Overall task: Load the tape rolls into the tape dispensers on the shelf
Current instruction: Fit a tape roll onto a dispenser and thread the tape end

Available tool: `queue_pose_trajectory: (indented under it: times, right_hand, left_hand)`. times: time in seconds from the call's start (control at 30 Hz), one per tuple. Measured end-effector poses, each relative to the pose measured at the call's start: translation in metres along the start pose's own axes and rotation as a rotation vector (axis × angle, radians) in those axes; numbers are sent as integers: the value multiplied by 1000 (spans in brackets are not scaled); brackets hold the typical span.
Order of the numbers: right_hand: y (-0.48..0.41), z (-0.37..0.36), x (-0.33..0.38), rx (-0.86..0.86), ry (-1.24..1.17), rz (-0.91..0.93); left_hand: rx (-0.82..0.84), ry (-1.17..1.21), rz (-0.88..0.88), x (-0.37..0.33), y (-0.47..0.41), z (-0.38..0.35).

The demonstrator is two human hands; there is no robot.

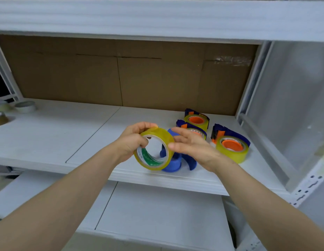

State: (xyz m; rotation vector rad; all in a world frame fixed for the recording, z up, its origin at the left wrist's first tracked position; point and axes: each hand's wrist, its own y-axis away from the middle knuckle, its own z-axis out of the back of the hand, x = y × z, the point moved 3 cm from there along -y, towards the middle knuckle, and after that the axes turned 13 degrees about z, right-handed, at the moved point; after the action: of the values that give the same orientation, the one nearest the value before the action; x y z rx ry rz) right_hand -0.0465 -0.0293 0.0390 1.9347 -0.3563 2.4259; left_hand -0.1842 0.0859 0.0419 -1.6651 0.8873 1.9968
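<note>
Left hand (133, 142) grips tape roll (163, 136), fingers curled over rim. Right hand (192, 148) fingers straight, touching roll's edge. Blue dispenser (173, 164) just behind grip, on shelf (85, 134). Loaded dispensers (230, 145) right of grip.

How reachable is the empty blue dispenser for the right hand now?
Probably yes: the right hand is open and right beside the blue dispenser; only the tape roll in the left hand partly covers it.
</note>
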Motion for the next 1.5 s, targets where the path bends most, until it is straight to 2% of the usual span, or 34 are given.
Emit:
queue_pose_trajectory:
  times: [0.07, 0.13, 0.27, 0.37, 0.43, 0.53, 0.6, 0.67, 0.7, 0.8, 0.87, 0.97, 1.1, 1.2, 1.3, 1.4, 1.5]
  right_hand:
    - [0, -12, -4, 2, 114, 57]
    - [-2, -15, -7, -126, 191, 127]
    - [-3, -3, -5, -220, 167, 274]
    - [-2, 5, 0, -259, 298, 366]
    - [-1, 9, 2, -300, 474, 461]
    - [-1, 10, 1, -314, 719, 642]
    - [-3, 9, -2, -307, 810, 682]
    - [-5, 8, -5, -297, 767, 645]
    - [-6, 8, -5, -315, 663, 602]
    - [-5, 11, -1, -429, 107, 397]
    - [-5, 10, 0, -399, -99, 305]
    - [-5, 3, 9, -275, 130, 389]
    - [-15, 8, 25, -154, 473, 483]
    - [-18, 9, 34, -144, 518, 375]
    - [-19, 9, 31, -263, 483, 293]
    - [-20, 6, 23, -305, 409, 261]
    - [-19, 4, 19, -301, 380, 254]
  left_hand:
    - [-24, 18, -37, -2, 0, -1]
    - [-8, 33, -71, -4, 0, -2]
    - [47, 34, -76, -9, -5, 2]
    - [98, -18, 91, -5, -5, 4]
    - [109, 117, 231, -3, -3, 5]
    - [193, 438, 379, -6, 0, 5]
    - [211, 357, 377, -9, 1, 2]
    - [157, 261, 325, -9, 2, -2]
    - [140, 275, 309, -8, 2, -3]
    - [133, 414, 303, -6, 1, -2]
    - [144, 474, 330, -4, 0, -1]
    - [169, 481, 408, -1, 1, -3]
    - [200, 350, 512, 0, 5, -5]
    - [160, 208, 541, 0, 4, 0]
    - [47, -20, 364, -4, -1, 4]
    - [126, 91, 150, -17, 3, -4]
    - [161, 42, 96, -22, 6, -8]
